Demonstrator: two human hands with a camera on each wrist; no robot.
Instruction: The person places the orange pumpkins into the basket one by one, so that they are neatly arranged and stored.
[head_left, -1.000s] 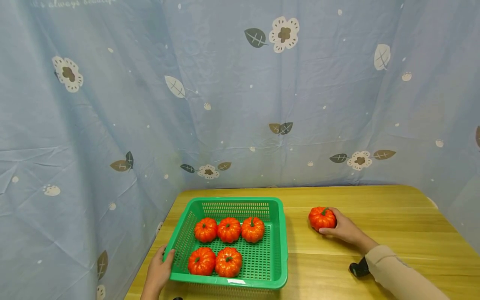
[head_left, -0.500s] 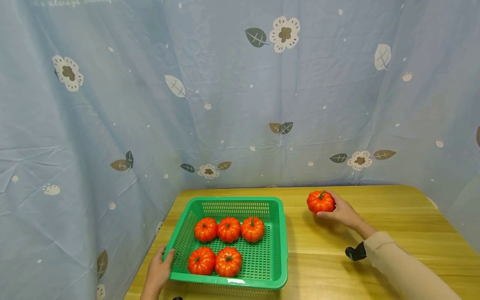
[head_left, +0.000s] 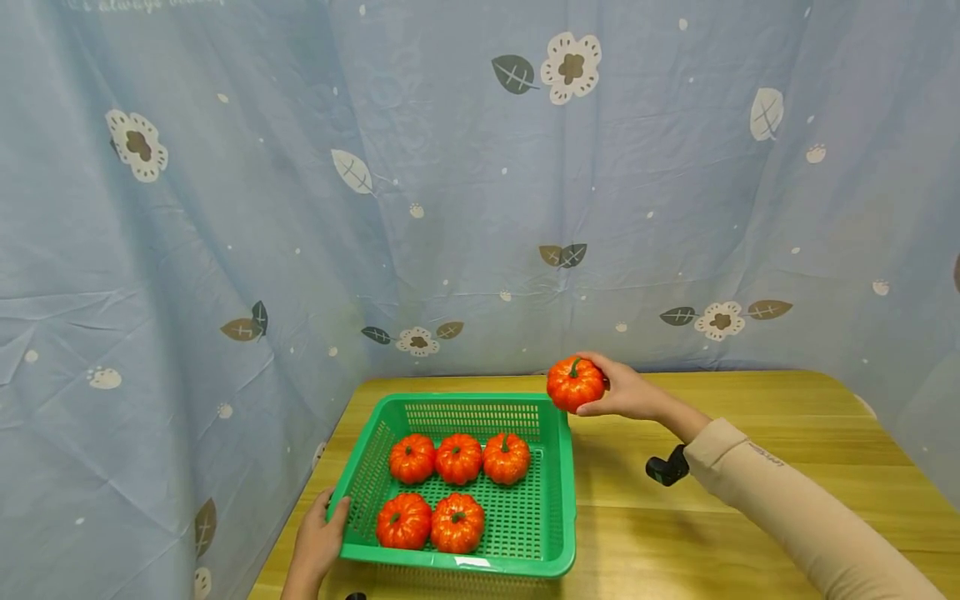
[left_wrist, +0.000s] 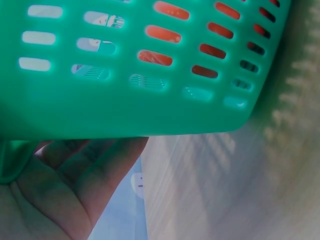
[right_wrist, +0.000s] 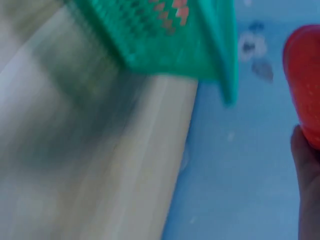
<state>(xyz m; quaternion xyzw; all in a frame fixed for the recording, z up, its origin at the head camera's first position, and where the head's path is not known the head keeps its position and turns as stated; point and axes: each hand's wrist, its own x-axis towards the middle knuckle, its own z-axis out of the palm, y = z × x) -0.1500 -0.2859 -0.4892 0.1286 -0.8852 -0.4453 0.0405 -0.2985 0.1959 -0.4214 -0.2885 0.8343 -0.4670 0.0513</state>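
A small orange-red pumpkin (head_left: 574,385) with a green stem is held up in my right hand (head_left: 628,395), thumb and fingers around its right side, by the far right corner of a green plastic basket (head_left: 567,500). In the right wrist view only part of this pumpkin (right_wrist: 305,85) shows. My left hand (head_left: 318,537) grips the basket's left rim near its front corner; in the left wrist view its fingers (left_wrist: 107,170) reach under the rim. Inside the basket several like pumpkins (head_left: 458,460) sit in two rows, three at the back and two in front.
The basket stands on a wooden table (head_left: 720,400) at its left part. Behind and to the left hangs a blue curtain (head_left: 465,167) with flowers and leaves. A black device (head_left: 667,467) sits at my right wrist, below the sleeve (head_left: 795,500).
My right hand has lifted the pumpkin off the table and carried it left to the basket's far right corner. The left hand and basket have stayed in place.
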